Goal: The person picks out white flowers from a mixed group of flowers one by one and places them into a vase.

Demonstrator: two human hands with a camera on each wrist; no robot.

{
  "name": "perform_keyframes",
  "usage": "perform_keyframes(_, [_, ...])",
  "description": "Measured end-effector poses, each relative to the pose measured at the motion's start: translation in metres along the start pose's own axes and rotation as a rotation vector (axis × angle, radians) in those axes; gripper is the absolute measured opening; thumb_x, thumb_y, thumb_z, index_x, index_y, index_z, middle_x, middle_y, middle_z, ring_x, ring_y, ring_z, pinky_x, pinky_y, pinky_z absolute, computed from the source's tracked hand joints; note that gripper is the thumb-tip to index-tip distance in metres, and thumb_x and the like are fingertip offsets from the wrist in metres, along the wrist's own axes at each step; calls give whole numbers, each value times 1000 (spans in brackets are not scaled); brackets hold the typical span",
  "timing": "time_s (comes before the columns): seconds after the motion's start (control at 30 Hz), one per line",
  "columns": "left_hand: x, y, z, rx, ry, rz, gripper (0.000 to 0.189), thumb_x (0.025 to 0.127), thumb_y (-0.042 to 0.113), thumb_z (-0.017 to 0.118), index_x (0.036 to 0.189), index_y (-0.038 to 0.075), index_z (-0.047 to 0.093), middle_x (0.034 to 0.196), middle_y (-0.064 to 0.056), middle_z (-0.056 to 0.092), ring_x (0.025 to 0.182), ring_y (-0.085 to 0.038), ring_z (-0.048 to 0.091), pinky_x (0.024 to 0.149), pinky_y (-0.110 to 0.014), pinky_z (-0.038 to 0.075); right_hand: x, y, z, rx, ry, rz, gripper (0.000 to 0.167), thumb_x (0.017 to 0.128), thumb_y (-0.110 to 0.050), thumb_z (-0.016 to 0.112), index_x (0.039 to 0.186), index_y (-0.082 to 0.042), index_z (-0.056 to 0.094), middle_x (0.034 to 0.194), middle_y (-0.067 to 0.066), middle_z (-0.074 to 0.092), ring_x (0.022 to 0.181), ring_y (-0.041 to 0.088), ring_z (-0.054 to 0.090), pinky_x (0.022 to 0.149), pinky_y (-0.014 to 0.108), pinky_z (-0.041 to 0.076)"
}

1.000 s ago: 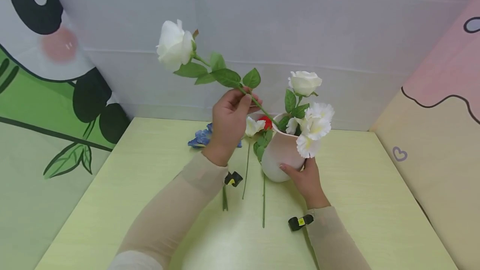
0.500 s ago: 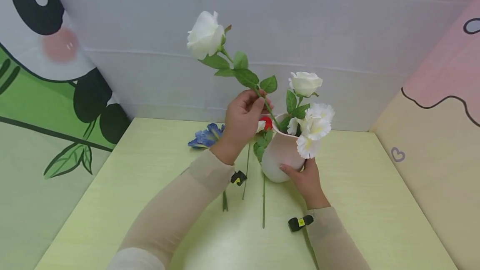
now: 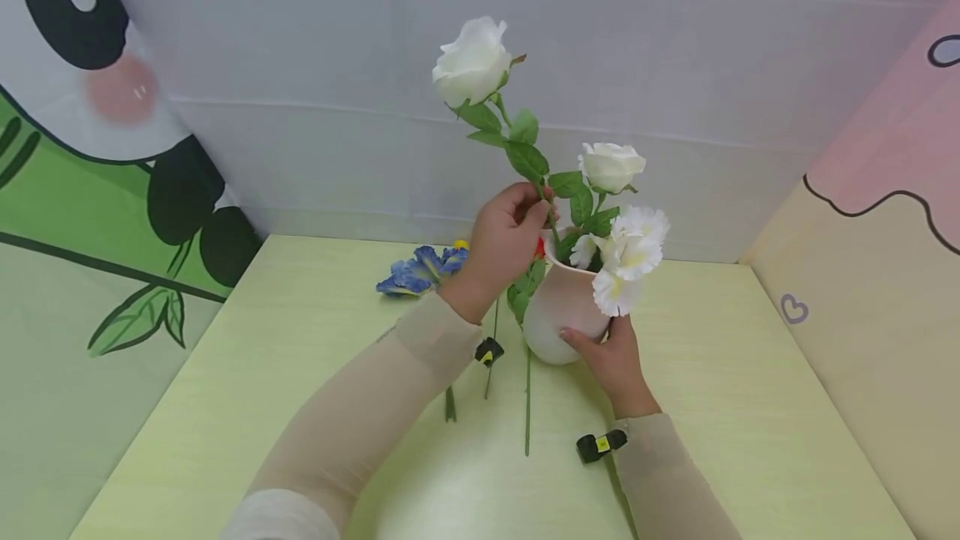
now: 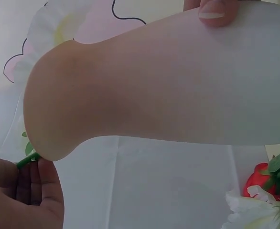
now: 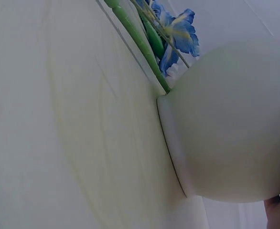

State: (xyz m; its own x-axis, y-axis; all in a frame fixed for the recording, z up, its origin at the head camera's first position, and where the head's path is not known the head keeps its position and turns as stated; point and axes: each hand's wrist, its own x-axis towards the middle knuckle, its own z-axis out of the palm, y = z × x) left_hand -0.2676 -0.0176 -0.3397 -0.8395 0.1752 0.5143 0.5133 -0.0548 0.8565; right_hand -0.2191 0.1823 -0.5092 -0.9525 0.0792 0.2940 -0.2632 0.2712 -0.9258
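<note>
My left hand (image 3: 510, 240) pinches the green stem of a white rose (image 3: 472, 63), just above the rim of a pale pink vase (image 3: 564, 311). The stem's lower end goes into the vase's mouth, and the bloom leans to the left. With thumb and fingers around its lower right side, my right hand (image 3: 617, 365) grips the vase. Another white rose (image 3: 611, 167) and a white ruffled flower (image 3: 633, 248) stand in the vase. In the left wrist view, the stem (image 4: 29, 160) shows between the left fingers at the vase's rim.
Blue flowers (image 3: 420, 272) lie on the table left of the vase, a bit of yellow (image 3: 461, 245) behind them. A red flower (image 4: 260, 181) and a white flower (image 4: 254, 210) lie close by. Loose stems (image 3: 527, 407) point toward the front. A pale wall (image 3: 337, 173) rises behind.
My left hand has moved right, swinging the rose from a strong leftward lean to a more upright one, its stem end staying in the vase. The right hand and vase have held still.
</note>
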Motion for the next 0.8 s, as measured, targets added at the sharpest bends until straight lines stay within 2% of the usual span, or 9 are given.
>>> perform_keyframes(0.2, [2, -4, 2, 57, -9, -18, 16, 107, 3, 51, 116, -5, 62, 110, -20, 66, 96, -25, 67, 86, -30, 59, 1, 2, 0, 3, 4, -6, 90, 84, -18, 89, 156, -13, 34, 150, 8, 46, 139, 27, 43, 118, 50, 33])
perform_keyframes(0.4, [2, -4, 2, 131, 10, -66, 19, 107, 6, 51, 124, -2, 55, 107, -12, 63, 92, -24, 66, 81, -30, 58, 1, 1, 0, 9, 3, -11, 90, 84, -18, 88, 156, -13, 34, 150, 9, 46, 139, 27, 43, 118, 52, 33])
perform_keyframes(0.63, [3, -7, 3, 195, -16, -61, 18, 106, 10, 54, 119, -2, 59, 105, -9, 66, 92, -21, 64, 78, -29, 56, 2, -1, 1, 7, 1, -6, 90, 85, -14, 87, 156, -13, 32, 151, 9, 44, 139, 27, 43, 117, 50, 34])
perform_keyframes(0.8, [5, -6, 5, 288, -42, -44, 15, 102, 10, 56, 112, 2, 64, 100, -8, 65, 90, -19, 62, 76, -30, 55, 3, -1, 1, 9, -3, 12, 91, 85, -8, 86, 157, -10, 31, 153, 14, 42, 141, 31, 41, 118, 51, 32])
